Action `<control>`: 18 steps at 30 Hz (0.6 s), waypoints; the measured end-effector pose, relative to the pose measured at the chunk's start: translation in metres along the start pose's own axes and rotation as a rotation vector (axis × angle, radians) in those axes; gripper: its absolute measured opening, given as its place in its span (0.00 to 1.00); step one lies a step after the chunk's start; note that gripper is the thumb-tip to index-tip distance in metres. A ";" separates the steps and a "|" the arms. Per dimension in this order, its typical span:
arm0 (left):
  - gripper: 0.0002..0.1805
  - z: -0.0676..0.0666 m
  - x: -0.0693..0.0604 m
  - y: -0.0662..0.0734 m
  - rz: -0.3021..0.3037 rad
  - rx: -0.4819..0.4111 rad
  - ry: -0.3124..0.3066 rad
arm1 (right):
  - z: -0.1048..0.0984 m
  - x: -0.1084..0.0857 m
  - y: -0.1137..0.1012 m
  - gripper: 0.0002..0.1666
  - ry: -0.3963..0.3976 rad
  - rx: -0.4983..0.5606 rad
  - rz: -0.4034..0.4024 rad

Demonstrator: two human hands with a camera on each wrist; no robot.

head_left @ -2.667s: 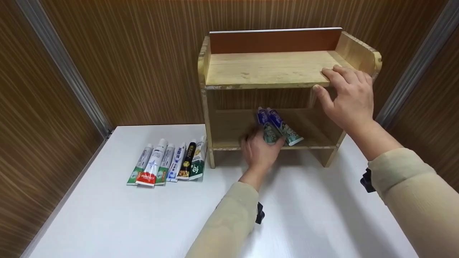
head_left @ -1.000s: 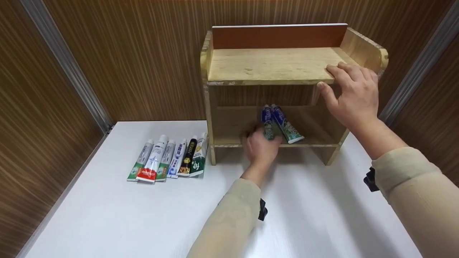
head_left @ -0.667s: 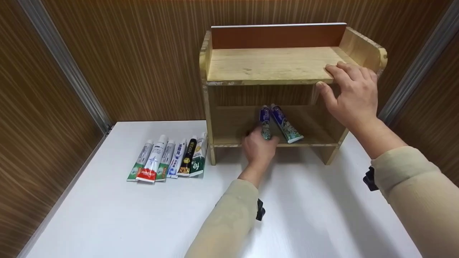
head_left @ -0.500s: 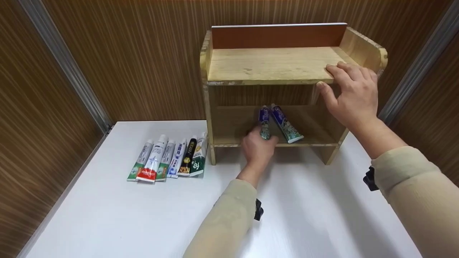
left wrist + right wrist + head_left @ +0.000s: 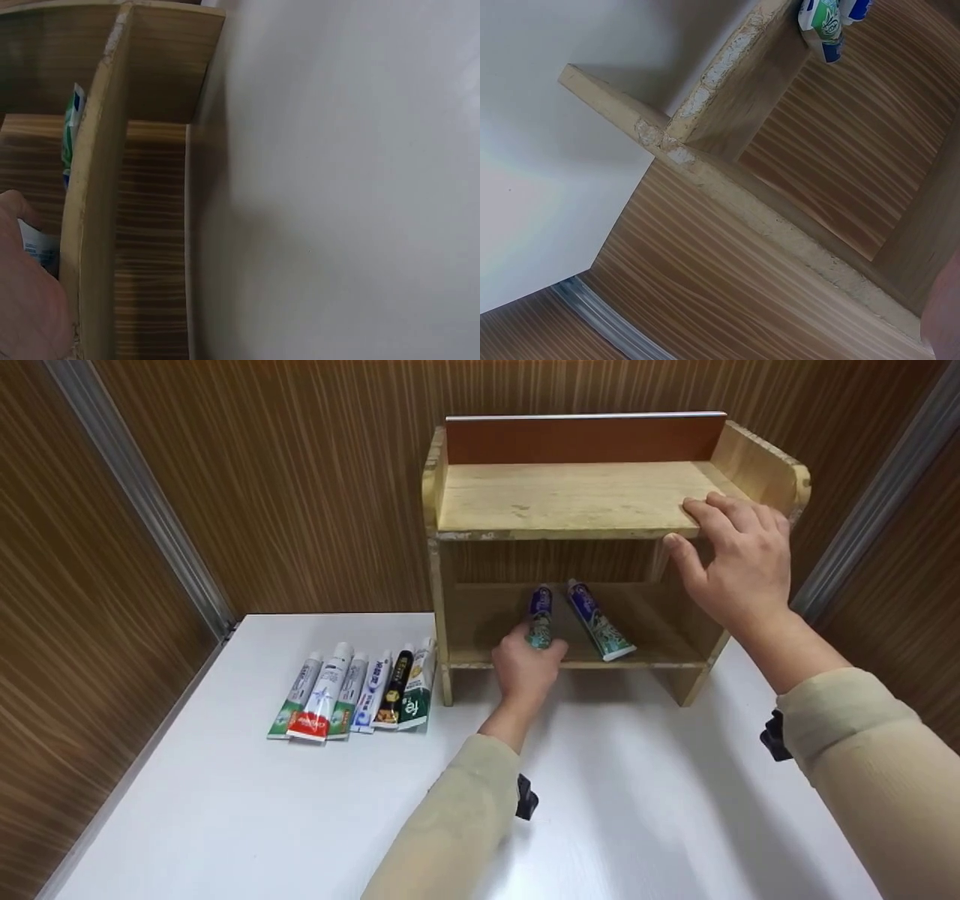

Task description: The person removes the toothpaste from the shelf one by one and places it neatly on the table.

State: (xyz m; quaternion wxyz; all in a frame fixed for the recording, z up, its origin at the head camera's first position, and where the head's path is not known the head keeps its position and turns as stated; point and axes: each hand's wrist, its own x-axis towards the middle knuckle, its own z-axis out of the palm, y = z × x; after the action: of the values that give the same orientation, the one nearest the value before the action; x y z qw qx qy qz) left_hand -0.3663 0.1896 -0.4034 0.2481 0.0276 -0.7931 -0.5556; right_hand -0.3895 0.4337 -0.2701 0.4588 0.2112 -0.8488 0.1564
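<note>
In the head view, my left hand (image 5: 526, 666) holds a blue and green toothpaste tube (image 5: 540, 611) on the lower level of a small wooden shelf (image 5: 570, 499). Its fingers are partly hidden behind the tube and hand. A matching toothpaste tube (image 5: 598, 622) lies slanted just to the right, apart from the hand. The left wrist view shows part of that hand (image 5: 30, 300) beside the shelf board (image 5: 94, 202). My right hand (image 5: 739, 559) rests on the top board's front right edge, fingers extended on top, thumb against the front edge.
Several toothpaste tubes (image 5: 322, 697) lie in a row on the white table (image 5: 247, 817), left of the shelf. Wood-patterned walls (image 5: 315, 495) stand behind and at both sides. The shelf's side panel (image 5: 780, 232) crosses the right wrist view.
My left hand has shifted left along the lower level, bringing its tube away from the other one and widening the gap. My right hand keeps its place on the top board.
</note>
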 end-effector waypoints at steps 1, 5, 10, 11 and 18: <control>0.11 -0.001 0.000 0.000 0.004 -0.014 -0.004 | 0.000 0.000 0.000 0.30 -0.003 -0.001 0.001; 0.11 -0.004 0.001 -0.002 0.002 -0.070 -0.044 | -0.001 0.000 0.002 0.30 -0.010 -0.003 0.008; 0.23 -0.010 0.001 -0.003 -0.056 -0.169 -0.120 | -0.001 0.000 0.002 0.29 -0.008 0.000 0.008; 0.26 -0.012 0.000 -0.004 -0.068 -0.183 -0.133 | 0.000 0.000 0.001 0.29 -0.010 0.000 0.009; 0.30 -0.024 -0.001 -0.007 -0.087 -0.174 -0.155 | 0.004 0.003 -0.002 0.30 -0.025 0.006 0.004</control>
State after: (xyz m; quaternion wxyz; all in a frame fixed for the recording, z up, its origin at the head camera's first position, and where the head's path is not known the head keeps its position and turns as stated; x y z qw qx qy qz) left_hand -0.3571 0.1666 -0.4033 0.1630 -0.0029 -0.7566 -0.6332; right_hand -0.3922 0.4295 -0.2698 0.4473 0.2125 -0.8544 0.1572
